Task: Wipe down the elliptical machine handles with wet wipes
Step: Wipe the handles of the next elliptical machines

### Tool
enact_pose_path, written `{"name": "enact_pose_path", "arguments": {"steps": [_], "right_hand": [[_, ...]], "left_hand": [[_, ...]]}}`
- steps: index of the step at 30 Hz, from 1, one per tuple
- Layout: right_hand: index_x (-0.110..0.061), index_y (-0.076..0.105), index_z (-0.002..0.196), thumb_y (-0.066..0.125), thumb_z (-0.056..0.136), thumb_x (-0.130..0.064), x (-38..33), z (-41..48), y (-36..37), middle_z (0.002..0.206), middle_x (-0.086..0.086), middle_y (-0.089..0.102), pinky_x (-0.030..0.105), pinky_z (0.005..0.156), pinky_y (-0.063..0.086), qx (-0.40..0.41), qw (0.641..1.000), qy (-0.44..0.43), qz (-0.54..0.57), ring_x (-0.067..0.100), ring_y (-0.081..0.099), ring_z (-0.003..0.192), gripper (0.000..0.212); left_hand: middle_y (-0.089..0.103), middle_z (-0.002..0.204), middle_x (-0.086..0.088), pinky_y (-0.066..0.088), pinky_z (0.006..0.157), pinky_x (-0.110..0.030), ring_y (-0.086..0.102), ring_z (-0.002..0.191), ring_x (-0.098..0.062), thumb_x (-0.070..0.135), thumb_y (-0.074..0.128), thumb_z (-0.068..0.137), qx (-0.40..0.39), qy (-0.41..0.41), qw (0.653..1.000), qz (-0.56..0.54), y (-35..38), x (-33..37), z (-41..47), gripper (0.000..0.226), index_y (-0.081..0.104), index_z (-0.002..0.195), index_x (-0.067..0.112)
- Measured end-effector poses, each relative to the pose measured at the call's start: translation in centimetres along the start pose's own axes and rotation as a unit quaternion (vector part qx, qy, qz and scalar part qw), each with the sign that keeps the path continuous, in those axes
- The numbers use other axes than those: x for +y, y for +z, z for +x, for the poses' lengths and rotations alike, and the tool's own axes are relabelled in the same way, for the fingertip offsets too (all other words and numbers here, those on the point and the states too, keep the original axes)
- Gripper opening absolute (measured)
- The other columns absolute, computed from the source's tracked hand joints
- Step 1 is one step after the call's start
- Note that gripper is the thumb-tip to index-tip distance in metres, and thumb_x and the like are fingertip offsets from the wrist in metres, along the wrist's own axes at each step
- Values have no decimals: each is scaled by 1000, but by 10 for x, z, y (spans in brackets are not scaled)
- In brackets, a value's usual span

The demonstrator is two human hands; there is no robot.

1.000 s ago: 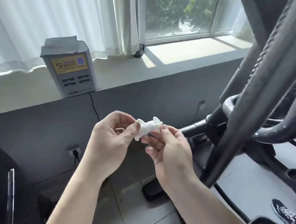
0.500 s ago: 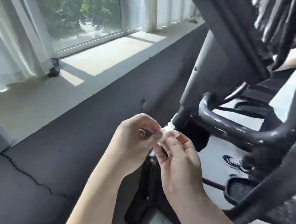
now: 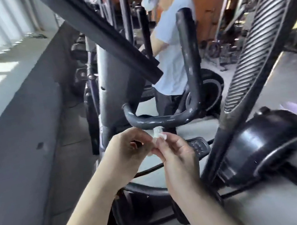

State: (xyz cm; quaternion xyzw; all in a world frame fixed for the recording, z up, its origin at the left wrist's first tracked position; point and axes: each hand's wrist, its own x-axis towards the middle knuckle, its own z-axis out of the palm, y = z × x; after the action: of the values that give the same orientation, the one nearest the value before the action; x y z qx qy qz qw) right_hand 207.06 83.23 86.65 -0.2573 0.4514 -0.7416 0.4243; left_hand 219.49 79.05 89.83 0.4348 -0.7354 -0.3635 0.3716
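We hold the wet wipe (image 3: 157, 133) pinched between the fingertips of our left hand (image 3: 128, 150) and right hand (image 3: 176, 152), bunched into a small wad just below the curved handle (image 3: 164, 118) and, as far as we can tell, not touching it. Wadded like this, it could slip from our fingers or tear as we tug it open, and on the chipped handle it would likely clean only a thin strip

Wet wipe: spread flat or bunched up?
Bunched up: the wet wipe is a small crumpled wad pinched between the left hand and right hand, no flat sheet showing.
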Motion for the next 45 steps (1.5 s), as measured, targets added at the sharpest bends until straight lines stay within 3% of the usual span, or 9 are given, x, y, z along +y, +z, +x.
{"name": "enact_pose_path", "arguments": {"steps": [3,11,16,22,29,32,37,40,45], "right_hand": [[-10,77,108,74,94,-17,0,10,-11,99,10,80,30,87,58,-6,1000,-8,-21,20,76,94,16],[-12,74,109,76,91,-23,3,31,-18,76,10,77,23,73,55,84,990,-85,-71,15,73,73,21],[-13,73,107,72,96,-11,7,43,-5,84,10,78,24,71,58,165,970,-167,-68,20,75,76,12],[-22,74,105,73,95,-10,-3,64,16,106,13,73,32,85,61,280,892,-323,-149,23,75,94,16],[-23,76,104,76,92,-12,-60,97,54,112,-10,65,19,87,53,377,757,-459,-273,13,70,103,16],[-27,76,100,77,90,-7,-83,110,75,113,-5,64,21,86,53,349,757,-487,-261,13,70,101,23],[-4,79,93,79,86,-1,-112,128,98,107,5,62,13,77,49,298,749,-474,-353,-1,65,83,7],[-12,79,87,79,85,-1,-108,126,86,99,0,63,15,78,48,298,714,-475,-418,-1,65,86,11],[-13,77,80,78,84,4,-84,112,62,93,5,65,14,76,44,324,682,-433,-493,3,61,79,18]], "left_hand": [[75,79,15,58,74,-37,70,71,-15,20,75,92,-23,9,999,29,8,2,22,12,72,83,28],[63,62,28,37,50,-7,52,48,8,22,78,90,-66,45,996,44,21,8,63,8,73,83,22],[71,90,16,40,62,-5,61,69,9,24,76,90,-77,90,991,66,21,10,90,6,71,87,27],[65,90,23,39,69,-5,57,73,10,31,72,93,-123,146,980,52,17,8,130,12,74,105,29],[66,105,22,41,80,1,59,91,13,21,68,94,-152,187,962,-131,1,29,172,28,71,123,18],[61,107,28,45,90,-5,58,97,18,18,64,98,-172,169,950,-199,-2,40,186,34,66,132,15],[72,114,7,57,95,-44,69,107,-21,9,50,99,-193,163,931,-264,-8,51,197,42,63,136,24],[71,91,16,54,76,-26,66,80,-1,9,49,98,-220,144,922,-285,-5,53,200,41,70,125,31],[74,93,18,45,69,-5,65,77,10,4,52,98,-233,110,902,-346,-3,54,205,37,73,103,34]]}}
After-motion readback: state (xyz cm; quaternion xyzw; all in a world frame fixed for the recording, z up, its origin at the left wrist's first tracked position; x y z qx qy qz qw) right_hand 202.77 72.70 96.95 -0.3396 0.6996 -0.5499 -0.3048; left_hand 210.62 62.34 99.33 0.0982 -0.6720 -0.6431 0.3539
